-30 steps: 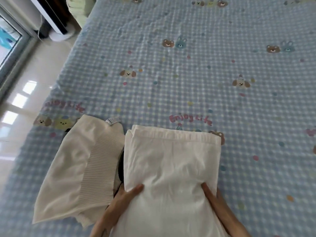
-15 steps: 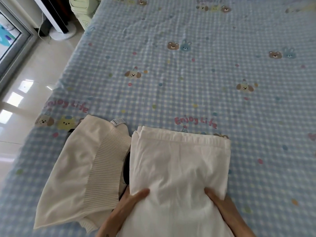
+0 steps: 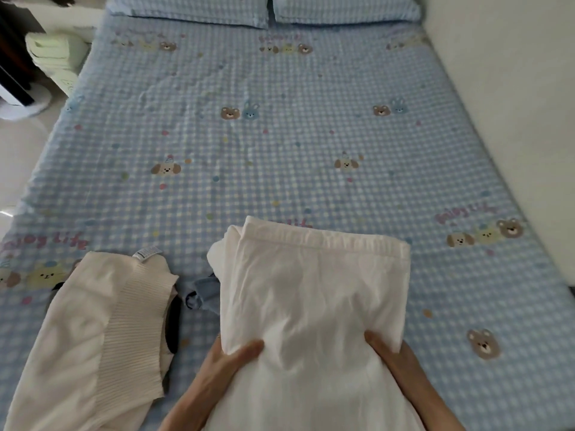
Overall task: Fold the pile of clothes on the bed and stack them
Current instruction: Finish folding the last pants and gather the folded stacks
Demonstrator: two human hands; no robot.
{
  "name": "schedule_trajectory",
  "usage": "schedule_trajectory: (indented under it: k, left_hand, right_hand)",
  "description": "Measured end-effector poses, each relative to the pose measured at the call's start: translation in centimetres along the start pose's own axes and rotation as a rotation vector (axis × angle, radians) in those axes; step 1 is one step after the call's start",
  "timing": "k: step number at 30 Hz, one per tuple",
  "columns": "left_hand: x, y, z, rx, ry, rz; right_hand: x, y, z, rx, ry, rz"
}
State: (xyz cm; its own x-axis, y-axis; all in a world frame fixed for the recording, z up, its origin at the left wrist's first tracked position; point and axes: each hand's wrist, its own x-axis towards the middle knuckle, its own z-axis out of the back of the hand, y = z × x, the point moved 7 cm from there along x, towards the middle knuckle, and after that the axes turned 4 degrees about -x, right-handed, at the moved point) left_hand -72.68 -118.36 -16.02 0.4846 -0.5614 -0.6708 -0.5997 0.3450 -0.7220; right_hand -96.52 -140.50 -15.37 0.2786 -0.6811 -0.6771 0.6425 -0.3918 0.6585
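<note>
A folded white garment (image 3: 314,293) is lifted above the near part of the bed (image 3: 280,144). My left hand (image 3: 230,359) grips its left edge, thumb on top. My right hand (image 3: 389,353) grips its right edge the same way. To the left lies a cream knitted sweater (image 3: 93,331) with a ribbed band and a label at its top. A blue garment (image 3: 202,293) and a dark piece (image 3: 172,325) peek out between the sweater and the white garment.
The bed has a blue checked sheet with cartoon animals. Two matching pillows (image 3: 264,7) lie at the head. A white wall (image 3: 513,104) runs along the right side. On the left are the floor (image 3: 18,157) and a pale green object (image 3: 56,54).
The white garment has risen off the bed and moved right, away from the sweater, uncovering the blue garment. My view has tilted up to show the pillows and the wall.
</note>
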Motion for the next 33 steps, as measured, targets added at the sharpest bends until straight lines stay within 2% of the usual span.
schedule_trajectory:
  k: [8, 15, 19, 24, 28, 33]
  left_hand:
    - [-1.5, -2.0, -11.4, 0.122, 0.03, -0.029]
    - [-1.0, -0.2, -29.8, 0.08, 0.04, -0.051]
    - [0.5, 1.6, -42.2, 0.057, 0.116, -0.062]
    - [1.7, 4.2, -53.2, 0.02, 0.205, 0.039]
    - [3.5, 5.9, -56.0, 0.097, 0.101, 0.02]
    - [6.1, 8.8, -54.4, 0.117, 0.004, 0.03]
  right_hand:
    - [-0.2, -1.0, 11.7, 0.135, -0.037, 0.019]
    - [2.3, -1.1, 29.6, 0.156, -0.049, 0.067]
    - [4.3, -1.7, 41.5, 0.129, -0.088, 0.076]
    - [6.0, -3.0, 52.9, 0.091, -0.168, 0.068]
    - [9.2, -5.1, 55.1, 0.07, -0.149, 0.031]
    - [14.4, -7.9, 52.4, 0.078, -0.028, 0.027]
